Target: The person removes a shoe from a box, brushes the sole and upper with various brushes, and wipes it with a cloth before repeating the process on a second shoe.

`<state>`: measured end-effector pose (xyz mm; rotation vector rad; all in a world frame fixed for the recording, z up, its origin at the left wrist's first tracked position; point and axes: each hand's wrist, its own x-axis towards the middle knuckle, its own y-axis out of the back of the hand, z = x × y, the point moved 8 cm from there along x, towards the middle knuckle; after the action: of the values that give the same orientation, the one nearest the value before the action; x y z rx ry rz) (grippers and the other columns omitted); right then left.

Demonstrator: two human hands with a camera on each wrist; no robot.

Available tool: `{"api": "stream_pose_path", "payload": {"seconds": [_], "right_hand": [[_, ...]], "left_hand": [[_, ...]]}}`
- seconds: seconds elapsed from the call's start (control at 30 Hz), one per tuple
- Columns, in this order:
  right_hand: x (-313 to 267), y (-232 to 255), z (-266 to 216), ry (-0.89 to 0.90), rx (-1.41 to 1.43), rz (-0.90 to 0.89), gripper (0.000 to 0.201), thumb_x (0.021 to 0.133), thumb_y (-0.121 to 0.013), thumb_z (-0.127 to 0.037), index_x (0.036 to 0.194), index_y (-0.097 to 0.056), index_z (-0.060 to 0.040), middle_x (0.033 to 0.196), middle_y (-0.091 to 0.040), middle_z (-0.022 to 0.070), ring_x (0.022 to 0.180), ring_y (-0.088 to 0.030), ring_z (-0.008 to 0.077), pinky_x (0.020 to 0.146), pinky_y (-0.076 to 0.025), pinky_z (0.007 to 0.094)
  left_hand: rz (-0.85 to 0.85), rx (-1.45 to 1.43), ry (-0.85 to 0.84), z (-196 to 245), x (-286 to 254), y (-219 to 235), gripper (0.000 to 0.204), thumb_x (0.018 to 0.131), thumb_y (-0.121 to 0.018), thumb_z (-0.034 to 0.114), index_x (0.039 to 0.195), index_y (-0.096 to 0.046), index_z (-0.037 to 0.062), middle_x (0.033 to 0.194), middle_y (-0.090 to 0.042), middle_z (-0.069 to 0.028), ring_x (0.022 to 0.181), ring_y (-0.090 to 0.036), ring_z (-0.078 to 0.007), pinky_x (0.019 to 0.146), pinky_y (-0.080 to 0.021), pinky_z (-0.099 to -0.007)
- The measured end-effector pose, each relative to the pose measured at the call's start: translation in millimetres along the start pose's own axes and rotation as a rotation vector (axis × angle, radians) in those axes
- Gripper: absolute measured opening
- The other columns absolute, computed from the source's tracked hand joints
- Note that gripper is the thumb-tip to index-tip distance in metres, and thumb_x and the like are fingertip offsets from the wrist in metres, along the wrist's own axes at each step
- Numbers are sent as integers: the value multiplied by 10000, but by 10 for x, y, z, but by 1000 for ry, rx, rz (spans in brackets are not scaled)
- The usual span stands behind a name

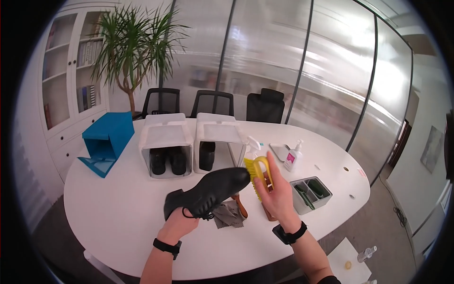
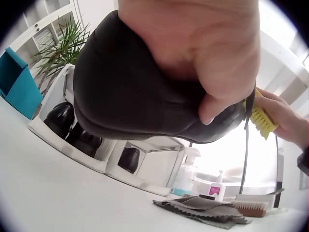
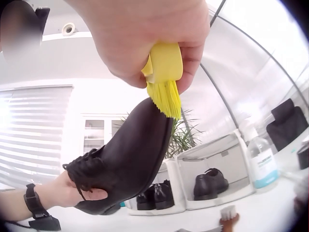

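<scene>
My left hand [image 1: 178, 225] grips a black lace-up dress shoe [image 1: 208, 191] by its opening, with the thumb outside and the fingers hidden within. The shoe is held above the table, toe pointing right and slightly up. In my right hand [image 1: 279, 196] is a yellow scrub brush [image 3: 166, 67], held by its handle. Its bristles [image 3: 165, 99] meet the toe of the shoe in the right wrist view. Below the shoe lie a grey cloth [image 1: 229, 214] and a brush with a brown wooden handle [image 1: 240, 206].
Behind the shoe stand two white shoe boxes, one [image 1: 166, 137] with a pair of black shoes, the other [image 1: 220, 132] with a single shoe. A blue box [image 1: 109, 135] stands left. A spray bottle [image 3: 262, 159], a pump bottle [image 1: 293, 156] and a grey divided container [image 1: 324, 204] are rightward.
</scene>
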<state>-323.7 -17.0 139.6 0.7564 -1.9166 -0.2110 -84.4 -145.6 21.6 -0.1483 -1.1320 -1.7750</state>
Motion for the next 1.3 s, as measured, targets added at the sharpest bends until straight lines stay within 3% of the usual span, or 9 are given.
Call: {"api": "stream_pose_path", "payload": {"seconds": [0.27, 0.33, 0.37, 0.43, 0.67, 0.8, 0.87, 1.07, 1.3], "right_hand": [[-121, -28, 199, 167, -367, -385, 782, 911, -744, -261, 1610, -396, -296, 928, -724, 71, 752, -705, 311, 672, -579, 405], [-135, -52, 346, 175, -367, -480, 764, 915, -744, -269, 1600, -410, -319, 939, -731, 95, 755, -709, 325, 676, -581, 404], [-167, -105, 393, 190, -372, -569, 747, 918, -744, -277, 1590, -424, -342, 951, -739, 120, 758, -713, 339, 680, -584, 403], [-245, -147, 409, 191, -379, -644, 732, 933, -730, -283, 1591, -419, -357, 936, -731, 107, 740, -700, 331, 684, -575, 409], [-395, -361, 550, 88, -287, -827, 720, 947, -728, -304, 1593, -417, -364, 932, -718, 98, 710, -669, 326, 687, -565, 401], [-339, -479, 421, 242, -245, -752, 737, 940, -728, -260, 1598, -406, -333, 998, -744, 95, 735, -699, 321, 683, -566, 400], [-284, -533, 363, 272, -244, -763, 743, 936, -733, -260, 1598, -406, -337, 1022, -745, 90, 761, -701, 321, 688, -566, 401], [-116, -744, 109, 370, -136, -779, 757, 919, -754, -265, 1592, -418, -350, 1062, -745, 93, 832, -698, 348, 730, -566, 413], [44, -1197, -240, 563, -81, -899, 794, 897, -746, -261, 1600, -395, -376, 1035, -730, 108, 858, -703, 359, 759, -558, 439]], "left_hand": [[-174, 102, 246, -416, -71, -223, 164, 819, -657, 132, 907, -735, 18, 922, -732, -224, 916, -684, -435, 800, -568, -473], [-32, 239, -258, 43, -64, -155, 234, 800, -758, 239, 781, -718, 9, 738, -714, -152, 755, -689, -392, 708, -566, -407], [-37, 234, -248, 80, -43, -134, 234, 800, -758, 239, 781, -718, 9, 738, -714, -152, 755, -689, -392, 708, -566, -407], [-328, -14, -95, 218, 28, -174, 337, 795, -799, 331, 707, -692, 24, 609, -651, -129, 664, -665, -369, 644, -536, -400], [-171, 69, -207, 178, -11, -191, 539, 822, -814, 404, 558, -587, -8, 564, -590, -170, 619, -618, -391, 620, -502, -420], [-221, -19, -159, 408, 74, -38, 534, 818, -816, 379, 552, -569, -12, 578, -592, -187, 616, -603, -401, 622, -497, -428], [-359, 23, -107, 374, 50, -104, 379, 833, -774, 331, 733, -686, -24, 721, -686, -207, 764, -655, -409, 735, -544, -427], [-256, -77, -271, 391, -18, -188, 342, 826, -767, 320, 893, -713, -10, 873, -723, -184, 847, -671, -385, 799, -556, -420], [-267, -77, -273, 344, -54, -287, 333, 827, -766, 329, 842, -697, 3, 841, -709, -163, 840, -671, -370, 789, -552, -423]]}}
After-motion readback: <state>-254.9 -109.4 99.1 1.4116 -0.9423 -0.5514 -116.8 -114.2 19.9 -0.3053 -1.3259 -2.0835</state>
